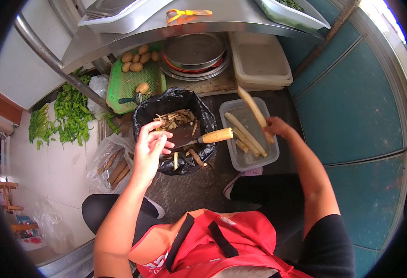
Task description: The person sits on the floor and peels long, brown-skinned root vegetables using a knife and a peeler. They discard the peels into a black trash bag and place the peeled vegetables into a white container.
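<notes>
My right hand [279, 127] grips one end of a long, pale peeled root [252, 104] above a clear plastic tub [276, 158]. Several peeled root pieces [247, 133] lie inside that tub. My left hand [151, 144], fingers apart and holding nothing, hovers over a bin lined with a black plastic bag [144, 113]. Brown and pale peelings [177, 118] fill part of the bin. A cleaver with a wooden handle [217, 135] lies across it, its dark blade partly behind my left fingers. Unpeeled brown roots [120, 172] sit in a clear plastic bag [97, 173] on the left.
A green plastic basket [114, 90] holds potatoes [136, 66] and a dark-handled peeler [128, 100]. Stacked metal pans [194, 50] and plastic bins [259, 59] stand under a steel table [224, 26] bearing orange-handled scissors [187, 13]. Green peppers [73, 113] lie on the floor left.
</notes>
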{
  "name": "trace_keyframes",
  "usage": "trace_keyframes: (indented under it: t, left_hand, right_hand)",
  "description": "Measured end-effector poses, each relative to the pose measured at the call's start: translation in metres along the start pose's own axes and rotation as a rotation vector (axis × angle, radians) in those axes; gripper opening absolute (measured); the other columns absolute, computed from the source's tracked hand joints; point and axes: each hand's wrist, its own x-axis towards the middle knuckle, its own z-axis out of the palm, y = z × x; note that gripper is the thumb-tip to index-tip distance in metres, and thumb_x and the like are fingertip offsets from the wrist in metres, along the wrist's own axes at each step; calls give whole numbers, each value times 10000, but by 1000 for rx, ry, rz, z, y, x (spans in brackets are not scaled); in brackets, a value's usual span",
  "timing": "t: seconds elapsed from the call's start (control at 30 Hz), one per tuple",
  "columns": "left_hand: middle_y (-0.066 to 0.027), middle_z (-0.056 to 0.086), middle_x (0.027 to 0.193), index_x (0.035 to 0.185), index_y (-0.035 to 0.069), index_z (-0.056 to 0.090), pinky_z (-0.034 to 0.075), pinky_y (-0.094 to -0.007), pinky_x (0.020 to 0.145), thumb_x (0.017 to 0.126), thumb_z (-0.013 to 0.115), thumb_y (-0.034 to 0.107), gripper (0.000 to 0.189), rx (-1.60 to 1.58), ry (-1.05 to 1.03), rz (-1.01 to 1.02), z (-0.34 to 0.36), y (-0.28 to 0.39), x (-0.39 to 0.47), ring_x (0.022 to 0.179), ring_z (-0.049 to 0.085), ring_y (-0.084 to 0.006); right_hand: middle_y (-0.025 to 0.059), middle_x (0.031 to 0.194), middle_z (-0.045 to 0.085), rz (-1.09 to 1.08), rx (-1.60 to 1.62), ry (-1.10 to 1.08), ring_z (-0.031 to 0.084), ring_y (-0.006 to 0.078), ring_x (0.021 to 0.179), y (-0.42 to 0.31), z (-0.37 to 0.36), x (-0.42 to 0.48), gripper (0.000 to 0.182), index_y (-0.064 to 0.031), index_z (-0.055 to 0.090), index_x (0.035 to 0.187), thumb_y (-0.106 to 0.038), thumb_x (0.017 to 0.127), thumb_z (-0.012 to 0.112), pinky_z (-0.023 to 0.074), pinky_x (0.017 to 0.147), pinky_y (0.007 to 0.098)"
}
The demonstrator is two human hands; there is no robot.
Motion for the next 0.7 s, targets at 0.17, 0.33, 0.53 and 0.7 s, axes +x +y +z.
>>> trace_keyframes:
  t: [0.17, 0.33, 0.53, 0.7]
  left_hand:
    - [-101, 549, 909, 1160, 47, 377, 471, -247, 633, 867, 456, 104, 309, 69, 34, -39, -12, -10, 3, 729, 563, -149]
    - [-91, 563, 876, 1147, 51, 399, 470, -242, 627, 866, 463, 84, 290, 108, 140, -107, -30, -8, 9, 716, 573, -145]
    - [-84, 552, 871, 1137, 54, 408, 470, -239, 616, 877, 445, 118, 270, 144, 252, -126, -54, -2, 13, 703, 562, -137]
    - [-79, 550, 872, 1108, 50, 439, 459, -229, 619, 876, 449, 120, 243, 160, 261, -141, -83, 13, 20, 704, 550, -131]
  right_hand:
    - [105, 1004, 590, 391, -745, 226, 584, 251, 914, 42, 42, 36, 377, -140, 606, 1003, -246, 643, 640, 476, 765, 366]
    - [127, 1028, 559, 414, -587, 616, 576, 283, 903, 95, 91, 80, 277, -120, 598, 985, -102, 714, 546, 473, 762, 377]
    - [164, 917, 583, -3, -354, 877, 563, 346, 839, 118, 89, 91, 196, -66, 604, 921, -98, 749, 515, 462, 711, 407]
    - [147, 653, 588, -207, -133, 843, 587, 244, 630, 9, 28, 102, 208, -5, 586, 767, -200, 815, 529, 446, 588, 335]
